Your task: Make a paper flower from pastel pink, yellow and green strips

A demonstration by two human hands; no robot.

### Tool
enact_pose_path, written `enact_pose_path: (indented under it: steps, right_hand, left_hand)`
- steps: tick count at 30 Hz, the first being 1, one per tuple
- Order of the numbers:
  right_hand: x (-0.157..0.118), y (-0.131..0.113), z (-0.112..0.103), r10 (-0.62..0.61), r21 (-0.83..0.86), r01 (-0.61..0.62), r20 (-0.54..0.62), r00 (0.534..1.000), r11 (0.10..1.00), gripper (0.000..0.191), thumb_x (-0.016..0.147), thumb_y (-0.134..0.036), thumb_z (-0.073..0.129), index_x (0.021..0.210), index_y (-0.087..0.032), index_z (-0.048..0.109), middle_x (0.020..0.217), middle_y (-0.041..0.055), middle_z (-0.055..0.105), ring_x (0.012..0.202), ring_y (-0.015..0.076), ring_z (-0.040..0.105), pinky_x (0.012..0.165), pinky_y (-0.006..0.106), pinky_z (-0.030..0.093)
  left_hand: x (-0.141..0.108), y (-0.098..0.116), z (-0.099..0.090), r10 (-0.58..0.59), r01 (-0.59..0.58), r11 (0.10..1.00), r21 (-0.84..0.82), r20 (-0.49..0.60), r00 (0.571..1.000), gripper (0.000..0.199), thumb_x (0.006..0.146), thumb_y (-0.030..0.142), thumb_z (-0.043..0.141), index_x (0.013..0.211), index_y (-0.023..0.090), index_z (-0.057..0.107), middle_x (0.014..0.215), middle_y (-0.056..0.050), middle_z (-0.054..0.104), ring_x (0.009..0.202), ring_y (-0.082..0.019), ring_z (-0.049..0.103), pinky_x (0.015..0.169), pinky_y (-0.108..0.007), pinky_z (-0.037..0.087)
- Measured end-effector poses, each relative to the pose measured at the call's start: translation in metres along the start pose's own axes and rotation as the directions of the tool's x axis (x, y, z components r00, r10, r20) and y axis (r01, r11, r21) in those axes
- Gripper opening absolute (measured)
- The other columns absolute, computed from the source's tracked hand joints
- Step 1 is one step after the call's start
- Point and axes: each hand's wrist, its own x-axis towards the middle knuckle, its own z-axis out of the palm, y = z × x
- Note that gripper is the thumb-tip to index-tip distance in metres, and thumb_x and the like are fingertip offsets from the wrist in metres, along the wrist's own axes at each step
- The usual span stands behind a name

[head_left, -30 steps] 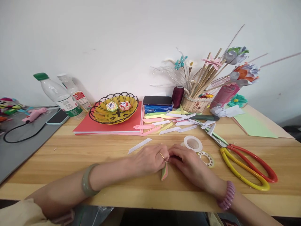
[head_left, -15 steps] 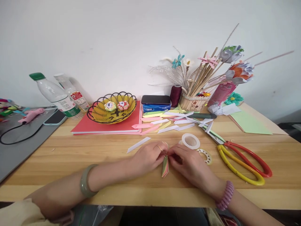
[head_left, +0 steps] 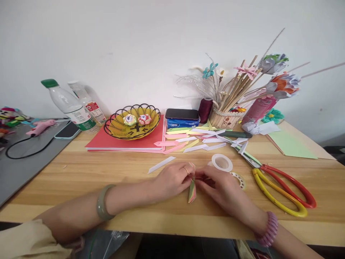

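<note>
My left hand (head_left: 169, 181) pinches folded papers (head_left: 192, 193), my right hand (head_left: 226, 185) pinches thread (head_left: 198, 177), two flowers (head_left: 129, 120) look done at my eleven o'clock, and loose strips (head_left: 196, 148) wait at twelve.

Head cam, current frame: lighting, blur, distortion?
Head view throughout: soft, fairly even light; faint shadow on the wall beside the red-labelled bottle; fine strand between left hand and right hand barely resolved; green-capped bottle leans outward, probably partly wide-angle stretch.

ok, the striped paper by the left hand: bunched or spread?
Bunched: below the left hand, the paper shows as one narrow stack of green and pink layers. The hand hides its middle.
</note>
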Motion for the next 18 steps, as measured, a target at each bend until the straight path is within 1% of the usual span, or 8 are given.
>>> enact_pose_path:
  steps: [2, 4, 9, 15, 18]
  right_hand:
    - [-0.001, 0.000, 0.000, -0.032, -0.066, 0.032, 0.009, 0.999, 0.997, 0.012, 0.082, -0.017, 0.049, 0.081, -0.019, 0.061, 0.078, 0.0011, 0.065, 0.071, 0.0140, 0.060, 0.064, 0.025, 0.046]
    - [-0.002, 0.000, 0.001, -0.031, -0.119, 0.030, -0.007, 0.999, 0.992, 0.014, 0.083, -0.015, 0.048, 0.078, -0.018, 0.061, 0.075, 0.0023, 0.064, 0.069, 0.0153, 0.059, 0.062, 0.026, 0.045]
    - [-0.007, 0.001, 0.007, -0.030, -0.171, 0.027, -0.019, 0.999, 0.985, 0.019, 0.085, -0.014, 0.043, 0.081, -0.016, 0.061, 0.077, 0.0057, 0.061, 0.069, 0.0181, 0.057, 0.062, 0.031, 0.043]
    - [-0.009, 0.000, 0.002, -0.139, -0.214, 0.139, 0.017, 0.990, 0.967, 0.025, 0.088, -0.016, 0.037, 0.082, -0.018, 0.061, 0.074, 0.0040, 0.056, 0.065, 0.0151, 0.054, 0.059, 0.027, 0.043]
    - [-0.010, 0.001, 0.000, -0.176, -0.219, 0.176, 0.017, 0.984, 0.960, 0.025, 0.088, -0.014, 0.037, 0.082, -0.017, 0.061, 0.072, 0.0035, 0.054, 0.064, 0.0147, 0.053, 0.058, 0.027, 0.043]
  left_hand:
    - [0.000, 0.001, -0.001, 0.000, 0.000, 1.000, 0.004, -0.012, 1.000, 0.007, 0.082, 0.016, 0.045, 0.081, 0.015, 0.052, 0.080, -0.003, 0.061, 0.073, -0.013, 0.056, 0.068, -0.024, 0.046]
    - [-0.001, 0.002, -0.001, 0.011, -0.011, 0.999, 0.038, -0.020, 1.000, 0.010, 0.083, 0.017, 0.044, 0.082, 0.014, 0.053, 0.080, -0.004, 0.062, 0.074, -0.013, 0.057, 0.068, -0.024, 0.047]
    - [-0.006, 0.001, -0.001, 0.117, -0.114, 0.980, 0.160, -0.010, 0.993, 0.023, 0.088, 0.019, 0.038, 0.083, 0.015, 0.061, 0.083, -0.004, 0.064, 0.078, -0.013, 0.057, 0.070, -0.023, 0.046]
    - [-0.010, 0.000, -0.005, 0.130, -0.124, 0.971, 0.203, -0.014, 0.991, 0.030, 0.087, 0.014, 0.035, 0.072, 0.015, 0.062, 0.078, -0.001, 0.065, 0.074, -0.011, 0.056, 0.066, -0.021, 0.044]
    - [-0.011, 0.001, -0.008, 0.160, -0.158, 0.967, 0.198, 0.006, 0.987, 0.030, 0.087, 0.014, 0.035, 0.072, 0.015, 0.061, 0.077, -0.001, 0.065, 0.072, -0.011, 0.054, 0.065, -0.022, 0.043]
